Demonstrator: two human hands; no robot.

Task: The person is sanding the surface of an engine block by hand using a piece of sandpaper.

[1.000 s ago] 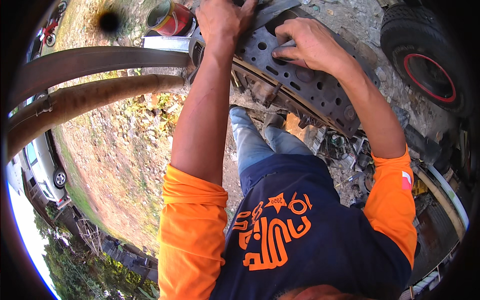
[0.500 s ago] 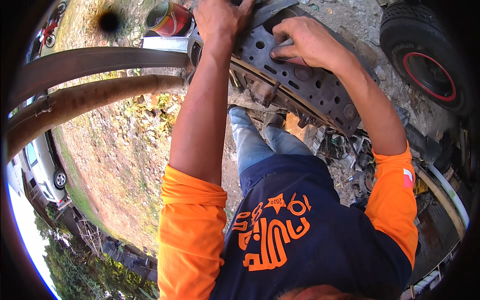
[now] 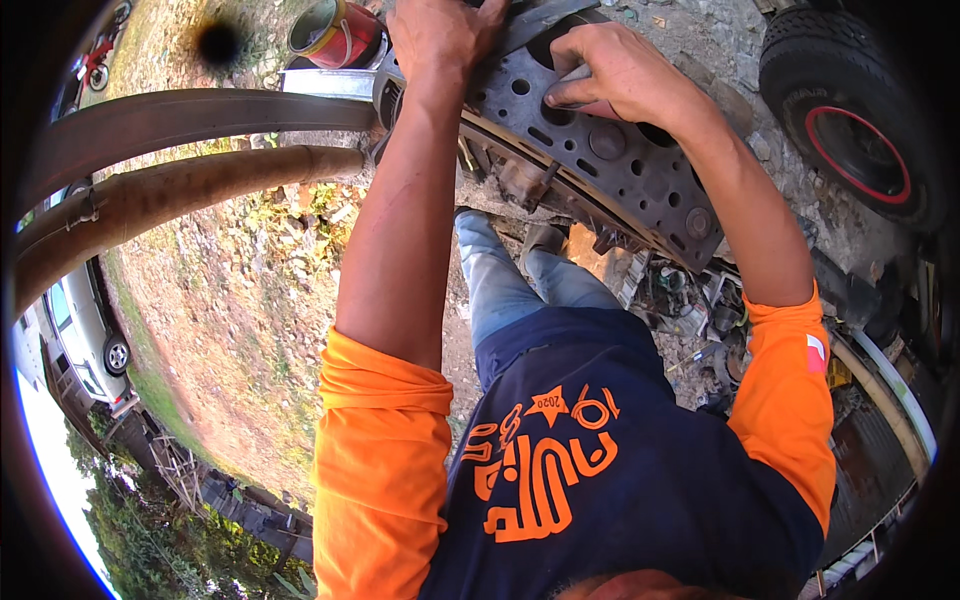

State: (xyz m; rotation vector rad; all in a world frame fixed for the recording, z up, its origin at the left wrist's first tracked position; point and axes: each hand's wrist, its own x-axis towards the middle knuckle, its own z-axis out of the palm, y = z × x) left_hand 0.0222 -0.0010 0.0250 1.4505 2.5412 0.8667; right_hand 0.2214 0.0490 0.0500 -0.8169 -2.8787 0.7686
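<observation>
A dark metal engine block lies across the upper middle, its flat top face pierced with round and slotted holes. Round piston tops show in some of its bores. My right hand is closed over the block beside a bore, thumb and fingers pinching a thin grey and reddish piece that looks like folded sandpaper. My left hand rests at the block's far left end, by a dark flat bar. Its fingertips are cut off by the upper edge, so its grip is hidden.
A red bucket stands at the far left of the block. A metal beam and a rusty pipe run in from the left. At right are a large tyre and scattered metal parts. A white car is farther left.
My right hand has shifted slightly away from me over the block, and more of the dark bore under its wrist shows. My left hand stays almost where it was.
</observation>
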